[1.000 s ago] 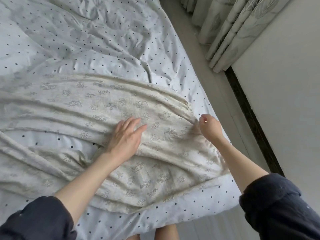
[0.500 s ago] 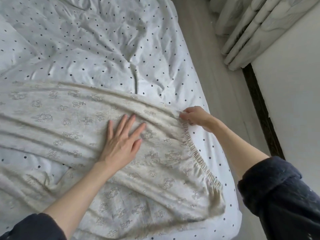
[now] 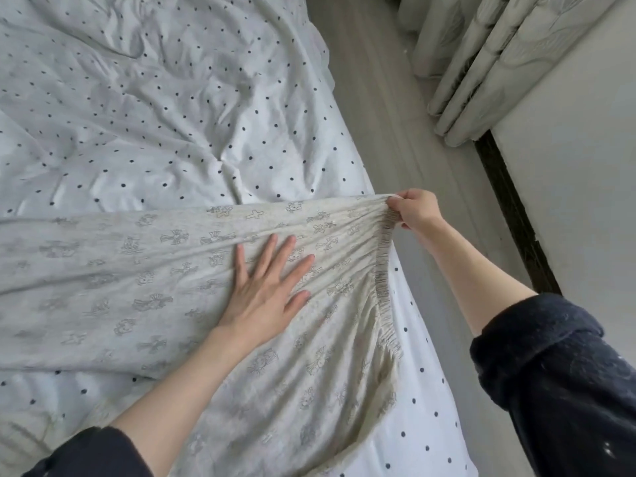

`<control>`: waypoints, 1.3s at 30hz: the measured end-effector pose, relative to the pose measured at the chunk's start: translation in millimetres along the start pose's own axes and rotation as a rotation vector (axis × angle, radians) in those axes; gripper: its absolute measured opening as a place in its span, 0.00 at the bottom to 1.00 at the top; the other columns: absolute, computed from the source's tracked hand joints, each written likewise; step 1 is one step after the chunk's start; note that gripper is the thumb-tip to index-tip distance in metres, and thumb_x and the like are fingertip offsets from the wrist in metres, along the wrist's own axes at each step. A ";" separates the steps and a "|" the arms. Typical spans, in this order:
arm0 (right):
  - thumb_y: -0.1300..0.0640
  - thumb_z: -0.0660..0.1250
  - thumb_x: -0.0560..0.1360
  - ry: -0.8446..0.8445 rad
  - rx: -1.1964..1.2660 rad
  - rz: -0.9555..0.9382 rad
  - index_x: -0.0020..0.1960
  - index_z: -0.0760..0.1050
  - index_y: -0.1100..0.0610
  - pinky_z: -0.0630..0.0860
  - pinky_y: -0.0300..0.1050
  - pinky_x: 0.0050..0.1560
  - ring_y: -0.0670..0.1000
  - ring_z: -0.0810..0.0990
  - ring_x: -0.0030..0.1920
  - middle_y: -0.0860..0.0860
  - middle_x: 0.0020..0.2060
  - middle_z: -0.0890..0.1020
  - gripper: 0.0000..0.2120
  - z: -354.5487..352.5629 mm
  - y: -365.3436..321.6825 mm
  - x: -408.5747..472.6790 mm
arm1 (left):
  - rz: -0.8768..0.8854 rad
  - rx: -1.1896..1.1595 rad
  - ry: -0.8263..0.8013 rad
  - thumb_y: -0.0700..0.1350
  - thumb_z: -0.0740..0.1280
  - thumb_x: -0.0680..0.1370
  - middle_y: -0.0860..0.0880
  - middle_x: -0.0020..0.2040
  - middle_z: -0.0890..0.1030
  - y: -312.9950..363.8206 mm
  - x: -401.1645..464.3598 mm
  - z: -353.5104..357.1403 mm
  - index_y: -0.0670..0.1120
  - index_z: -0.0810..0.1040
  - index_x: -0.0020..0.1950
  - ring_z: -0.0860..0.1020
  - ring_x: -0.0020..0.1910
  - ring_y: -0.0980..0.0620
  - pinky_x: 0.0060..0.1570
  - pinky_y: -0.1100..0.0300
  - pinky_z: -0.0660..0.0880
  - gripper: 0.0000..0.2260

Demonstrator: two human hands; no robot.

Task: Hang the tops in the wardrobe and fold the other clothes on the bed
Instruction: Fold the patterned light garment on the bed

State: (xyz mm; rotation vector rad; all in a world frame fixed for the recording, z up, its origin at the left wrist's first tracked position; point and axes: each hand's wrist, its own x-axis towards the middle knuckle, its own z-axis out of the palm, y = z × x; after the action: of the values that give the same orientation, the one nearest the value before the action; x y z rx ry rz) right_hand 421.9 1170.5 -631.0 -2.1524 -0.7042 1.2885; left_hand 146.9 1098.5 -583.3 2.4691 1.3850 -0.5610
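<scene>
A pale beige pair of trousers (image 3: 137, 290) with a faint grey print lies spread across the bed (image 3: 165, 108), its gathered elastic waistband (image 3: 382, 284) running along the bed's right side. My left hand (image 3: 268, 287) rests flat on the fabric with the fingers spread. My right hand (image 3: 414, 210) pinches the far corner of the waistband and holds it stretched out over the bed's right edge. The garment's left part runs out of view.
The bed has a crumpled white cover with small dark dots. Right of it a narrow strip of grey floor (image 3: 389, 108) runs along a white wall (image 3: 578, 173). Pale curtains (image 3: 488, 60) hang at the top right.
My right hand has shifted from the waistband's middle to its far corner and pulled it taut to the right. My left hand has flattened on the cloth, and the fabric lies smoother.
</scene>
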 end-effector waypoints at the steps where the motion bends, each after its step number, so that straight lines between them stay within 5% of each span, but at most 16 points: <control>1: 0.56 0.67 0.74 -0.006 0.014 0.016 0.36 0.72 0.52 0.73 0.44 0.44 0.51 0.75 0.41 0.51 0.36 0.77 0.08 3.7 4.1 -0.6 | -0.004 0.011 -0.011 0.63 0.39 0.77 0.51 0.74 0.31 0.4 1.9 1.4 0.60 0.39 0.74 0.26 0.71 0.49 0.66 0.39 0.26 0.26; 6: 0.54 0.63 0.77 -0.091 0.136 0.129 0.40 0.74 0.56 0.72 0.37 0.29 0.48 0.76 0.29 0.53 0.33 0.78 0.09 6.4 43.4 -43.4 | -0.050 -0.009 -0.010 0.60 0.41 0.79 0.51 0.74 0.32 5.8 -8.5 8.1 0.59 0.44 0.76 0.28 0.71 0.49 0.68 0.39 0.28 0.25; 12: 0.47 0.63 0.77 -0.372 -0.234 0.234 0.37 0.73 0.59 0.68 0.37 0.33 0.48 0.74 0.29 0.52 0.29 0.76 0.17 -14.7 102.5 -132.7 | -0.040 -0.096 -0.008 0.57 0.43 0.80 0.49 0.74 0.31 39.2 -51.7 18.3 0.58 0.38 0.74 0.30 0.73 0.46 0.68 0.37 0.31 0.24; 14: 0.42 0.63 0.75 -0.502 -0.328 0.331 0.39 0.75 0.58 0.66 0.37 0.31 0.48 0.73 0.29 0.51 0.28 0.78 0.19 -22.5 118.2 -161.9 | 0.034 -0.091 -0.027 0.57 0.42 0.80 0.47 0.76 0.36 59.1 -74.4 23.7 0.59 0.44 0.75 0.34 0.74 0.43 0.68 0.35 0.33 0.24; 16: 0.44 0.66 0.75 -0.568 -0.232 0.432 0.42 0.77 0.59 0.64 0.38 0.29 0.50 0.72 0.30 0.53 0.30 0.79 0.17 -27.0 130.3 -178.0 | 0.106 -0.096 -0.085 0.56 0.47 0.79 0.44 0.77 0.51 77.0 -93.9 27.9 0.57 0.60 0.75 0.48 0.75 0.39 0.67 0.30 0.45 0.23; 18: 0.55 0.69 0.75 -0.492 0.048 0.509 0.37 0.75 0.60 0.63 0.37 0.27 0.49 0.71 0.28 0.53 0.29 0.76 0.11 -30.4 138.8 -185.6 | 0.142 -0.086 -0.121 0.56 0.50 0.78 0.44 0.77 0.54 89.8 -110.0 34.9 0.57 0.65 0.73 0.52 0.75 0.38 0.66 0.29 0.48 0.23; 21: 0.64 0.67 0.74 -0.319 0.300 0.578 0.34 0.69 0.58 0.63 0.38 0.26 0.48 0.66 0.26 0.52 0.28 0.68 0.11 -32.4 148.4 -192.1 | 0.139 -0.078 -0.173 0.59 0.45 0.80 0.48 0.74 0.30 96.4 -127.6 52.2 0.62 0.48 0.75 0.29 0.72 0.42 0.65 0.35 0.28 0.23; 24: 0.66 0.65 0.74 -0.188 0.291 0.574 0.36 0.69 0.58 0.63 0.38 0.25 0.49 0.66 0.27 0.53 0.28 0.68 0.10 -41.0 160.7 -200.7 | 0.169 -0.064 -0.190 0.61 0.42 0.78 0.49 0.72 0.25 100.1 -131.2 55.4 0.64 0.41 0.74 0.22 0.68 0.45 0.63 0.37 0.23 0.24; 28: 0.63 0.65 0.75 -0.071 0.160 0.532 0.36 0.68 0.57 0.59 0.39 0.28 0.50 0.65 0.28 0.55 0.32 0.71 0.11 -52.1 179.0 -220.7 | 0.201 -0.057 -0.218 0.57 0.48 0.81 0.47 0.72 0.26 108.0 -130.8 56.7 0.62 0.43 0.75 0.21 0.67 0.43 0.65 0.35 0.28 0.24; 30: 0.62 0.64 0.76 -0.012 0.140 0.480 0.35 0.69 0.58 0.66 0.40 0.29 0.51 0.69 0.30 0.55 0.31 0.73 0.11 -45.7 180.3 -226.0 | 0.198 -0.065 -0.205 0.55 0.50 0.81 0.48 0.71 0.26 110.4 -131.3 57.9 0.61 0.44 0.76 0.21 0.67 0.43 0.66 0.36 0.28 0.24; 32: 0.59 0.63 0.77 0.094 -0.017 0.401 0.44 0.72 0.60 0.75 0.47 0.44 0.56 0.77 0.42 0.56 0.40 0.77 0.05 -32.8 172.5 -231.6 | 0.203 -0.077 -0.186 0.54 0.51 0.82 0.48 0.71 0.26 109.1 -134.6 59.2 0.60 0.46 0.76 0.22 0.68 0.44 0.67 0.37 0.28 0.24; 33: 0.57 0.62 0.76 0.166 -0.225 0.345 0.51 0.71 0.60 0.72 0.51 0.53 0.58 0.76 0.51 0.56 0.47 0.77 0.06 -25.5 168.5 -235.5 | 0.203 -0.090 -0.174 0.53 0.52 0.81 0.48 0.72 0.27 106.3 -138.9 60.2 0.60 0.48 0.76 0.23 0.68 0.44 0.68 0.38 0.29 0.24; 36: 0.57 0.61 0.76 0.354 -0.735 0.040 0.60 0.69 0.60 0.61 0.54 0.54 0.59 0.69 0.57 0.58 0.55 0.73 0.14 -1.4 159.1 -253.1 | 0.191 -0.144 -0.131 0.51 0.54 0.81 0.47 0.75 0.32 89.7 -161.1 65.9 0.58 0.52 0.76 0.26 0.70 0.44 0.69 0.41 0.31 0.24; 39: 0.62 0.67 0.73 0.378 -0.775 -0.310 0.55 0.75 0.62 0.62 0.54 0.50 0.61 0.73 0.51 0.59 0.49 0.76 0.12 30.0 145.0 -277.8 | 0.150 -0.198 -0.091 0.51 0.55 0.81 0.47 0.76 0.34 63.9 -194.4 76.7 0.57 0.48 0.77 0.29 0.72 0.43 0.71 0.39 0.36 0.26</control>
State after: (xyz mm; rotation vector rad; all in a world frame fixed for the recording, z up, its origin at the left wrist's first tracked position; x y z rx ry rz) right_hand 304.8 885.2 -567.7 -2.6100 -1.4640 0.4397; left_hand 94.0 887.4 -562.5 2.3335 1.1499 -0.4720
